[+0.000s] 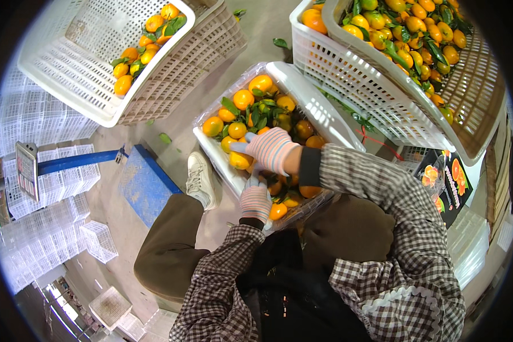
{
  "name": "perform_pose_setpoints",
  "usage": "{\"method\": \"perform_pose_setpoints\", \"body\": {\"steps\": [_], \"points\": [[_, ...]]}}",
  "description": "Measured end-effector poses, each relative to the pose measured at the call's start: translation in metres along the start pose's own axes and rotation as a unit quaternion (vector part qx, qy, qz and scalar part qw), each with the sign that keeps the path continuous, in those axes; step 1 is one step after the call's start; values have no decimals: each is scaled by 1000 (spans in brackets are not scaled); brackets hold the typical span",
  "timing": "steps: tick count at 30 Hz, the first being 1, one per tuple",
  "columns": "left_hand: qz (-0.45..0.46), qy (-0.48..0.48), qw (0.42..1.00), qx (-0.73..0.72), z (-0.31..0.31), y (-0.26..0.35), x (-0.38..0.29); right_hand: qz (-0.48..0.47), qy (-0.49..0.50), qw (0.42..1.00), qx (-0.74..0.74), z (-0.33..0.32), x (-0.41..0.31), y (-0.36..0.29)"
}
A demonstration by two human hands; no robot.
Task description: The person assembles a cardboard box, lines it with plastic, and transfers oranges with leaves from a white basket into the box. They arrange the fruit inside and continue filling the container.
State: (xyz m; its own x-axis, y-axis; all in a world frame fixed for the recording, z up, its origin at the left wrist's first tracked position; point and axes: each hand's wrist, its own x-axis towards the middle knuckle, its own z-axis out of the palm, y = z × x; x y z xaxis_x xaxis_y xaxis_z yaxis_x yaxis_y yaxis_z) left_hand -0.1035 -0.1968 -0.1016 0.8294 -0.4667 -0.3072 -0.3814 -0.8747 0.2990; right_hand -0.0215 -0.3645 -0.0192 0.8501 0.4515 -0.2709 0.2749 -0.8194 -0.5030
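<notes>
A white foam box [219, 160] lined with clear plastic sits between my knees, full of orange citrus fruit [243, 99] with green leaves. My right hand [273, 147], in a striped knit glove with grey fingertips, reaches over the middle of the box and rests against fruit near its left side. Just below it, my left hand [256, 201], gloved the same way, lies over the near left rim with its fingers pointing into the box. The two hands almost touch. Whether either one grips a fruit is hidden.
A tilted white plastic crate [89, 55] with some citrus stands at upper left. Stacked crates [367, 81] heaped with fruit are at upper right. A blue platform scale [147, 184] stands left of my shoe. At right lies a black printed carton [449, 184] beside clear plastic bags [466, 243].
</notes>
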Motion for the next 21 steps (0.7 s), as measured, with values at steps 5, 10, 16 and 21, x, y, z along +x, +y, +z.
{"method": "perform_pose_setpoints", "body": {"steps": [5,10,16,21], "points": [[-81,-9,996,-24,-36,-15,24,19,-112,993,-34,69,5,48],[-79,-1,995,68,-36,-23,67,42,-26,996,78,87,-22,83],[-64,-156,983,77,-14,-21,69,55,-58,993,88,61,-10,57],[-78,-142,986,-35,-15,-19,65,-152,138,978,26,-61,-56,16]]}}
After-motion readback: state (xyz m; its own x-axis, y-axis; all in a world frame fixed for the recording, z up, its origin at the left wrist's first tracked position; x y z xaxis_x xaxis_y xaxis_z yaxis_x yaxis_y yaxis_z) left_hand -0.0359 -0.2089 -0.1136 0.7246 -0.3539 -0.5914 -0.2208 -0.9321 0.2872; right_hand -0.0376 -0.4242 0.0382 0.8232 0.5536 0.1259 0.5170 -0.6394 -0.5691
